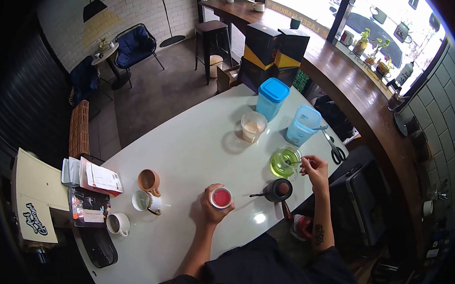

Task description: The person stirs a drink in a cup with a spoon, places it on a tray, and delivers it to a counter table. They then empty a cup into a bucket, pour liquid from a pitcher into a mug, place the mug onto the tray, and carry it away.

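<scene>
Mugs stand left of the cup (222,197): a brown mug (147,179) and a white mug (118,224). A small black pan (275,190) sits between the hands, just beside the glass jug (280,165) of green liquid. Beyond are an open blue tub (303,126), a blue-lidded tub (271,100), a clear tumbler (254,127) and scissors (336,150). The window (303,18) carries "LASER MARKING"; lettering on the cream board (34,201) is hard to read. The cup, red inside, is above the table's near half, mouth up, long axis roughly upright; the left hand (216,205) curls round it. The right hand (315,172) pinches a thin spoon (295,162) slanting leftward into the jug.
</scene>
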The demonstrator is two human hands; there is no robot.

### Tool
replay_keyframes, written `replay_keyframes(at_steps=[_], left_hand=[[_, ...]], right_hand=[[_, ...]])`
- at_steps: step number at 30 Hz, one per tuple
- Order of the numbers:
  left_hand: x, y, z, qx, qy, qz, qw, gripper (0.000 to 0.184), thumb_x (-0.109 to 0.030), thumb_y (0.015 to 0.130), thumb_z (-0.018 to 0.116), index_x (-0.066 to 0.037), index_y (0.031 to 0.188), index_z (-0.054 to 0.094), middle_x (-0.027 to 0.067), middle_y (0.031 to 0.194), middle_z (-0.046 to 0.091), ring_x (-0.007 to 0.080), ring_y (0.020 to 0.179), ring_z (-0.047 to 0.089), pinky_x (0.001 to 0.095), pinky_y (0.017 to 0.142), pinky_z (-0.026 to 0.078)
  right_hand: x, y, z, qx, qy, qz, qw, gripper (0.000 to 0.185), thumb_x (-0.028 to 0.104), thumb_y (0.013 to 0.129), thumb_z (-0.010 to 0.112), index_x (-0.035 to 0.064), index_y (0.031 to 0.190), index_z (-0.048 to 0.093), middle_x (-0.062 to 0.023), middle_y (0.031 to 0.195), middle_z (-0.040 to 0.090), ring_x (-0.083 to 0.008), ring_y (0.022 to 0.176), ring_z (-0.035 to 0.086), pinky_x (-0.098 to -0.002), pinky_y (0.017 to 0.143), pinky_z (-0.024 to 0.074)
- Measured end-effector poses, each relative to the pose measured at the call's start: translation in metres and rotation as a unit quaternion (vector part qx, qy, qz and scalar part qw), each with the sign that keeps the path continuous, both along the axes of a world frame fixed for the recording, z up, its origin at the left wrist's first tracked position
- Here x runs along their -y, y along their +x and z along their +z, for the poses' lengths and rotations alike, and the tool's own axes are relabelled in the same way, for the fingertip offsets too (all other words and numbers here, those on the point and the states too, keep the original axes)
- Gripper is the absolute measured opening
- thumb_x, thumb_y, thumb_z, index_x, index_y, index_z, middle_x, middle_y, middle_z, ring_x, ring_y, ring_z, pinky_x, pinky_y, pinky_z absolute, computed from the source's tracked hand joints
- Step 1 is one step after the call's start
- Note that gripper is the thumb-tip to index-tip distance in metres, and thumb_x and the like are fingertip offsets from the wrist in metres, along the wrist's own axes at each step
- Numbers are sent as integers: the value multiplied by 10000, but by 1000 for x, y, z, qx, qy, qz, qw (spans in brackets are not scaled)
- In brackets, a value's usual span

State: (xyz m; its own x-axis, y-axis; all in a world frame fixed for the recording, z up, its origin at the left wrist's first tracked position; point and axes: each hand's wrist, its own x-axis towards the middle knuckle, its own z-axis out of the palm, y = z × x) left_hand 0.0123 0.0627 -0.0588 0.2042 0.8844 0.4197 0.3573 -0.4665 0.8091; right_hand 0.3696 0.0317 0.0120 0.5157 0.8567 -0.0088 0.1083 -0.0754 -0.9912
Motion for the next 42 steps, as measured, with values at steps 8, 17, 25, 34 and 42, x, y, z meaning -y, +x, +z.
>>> replay_keyframes(at_steps=[8, 17, 25, 34, 42], left_hand=[[-1, 0, -1, 4, 5, 8, 1000, 577, -247, 653, 860, -46, 1122, 589, 103, 996, 660, 249, 865, 659, 375, 786, 532], [1, 2, -4, -3, -8, 34, 999, 610, -322, 637, 876, -73, 1113, 586, 115, 997, 674, 335, 891, 661, 441, 808, 521], [4, 1, 7, -20, -58, 27, 998, 687, -319, 646, 905, -44, 1181, 574, 140, 1076, 665, 336, 981, 663, 438, 874, 530], [10, -7, 15, 10, -66, 23, 997, 845, -373, 654, 932, -30, 1300, 510, 158, 1241, 598, 327, 1134, 616, 436, 951, 522], [18, -16, 19, -1, -74, 12, 997, 780, -291, 676, 925, -60, 1309, 531, 136, 1244, 591, 284, 1113, 610, 404, 935, 524]], right_hand=[[-4, 3, -11, 9, -18, 4, 1000, 173, 126, 933, 699, -37, 990, 693, -57, 721, 659, -93, 570, 615, -225, 533, 511], [-4, 5, -9, 13, -24, 13, 1000, 169, 121, 932, 695, -37, 989, 692, -61, 739, 660, -94, 577, 614, -226, 539, 511], [-2, 4, 0, 24, -32, 25, 999, 157, 108, 944, 667, -30, 1018, 686, -40, 710, 623, -84, 545, 578, -224, 505, 480], [5, -6, 34, 155, -10, 20, 988, 150, 95, 952, 649, -25, 1037, 679, -4, 629, 563, -50, 503, 520, -213, 455, 401], [30, -27, 39, 216, 4, 89, 972, 131, 76, 959, 627, -27, 1026, 672, 6, 648, 551, -48, 537, 555, -218, 477, 423]])
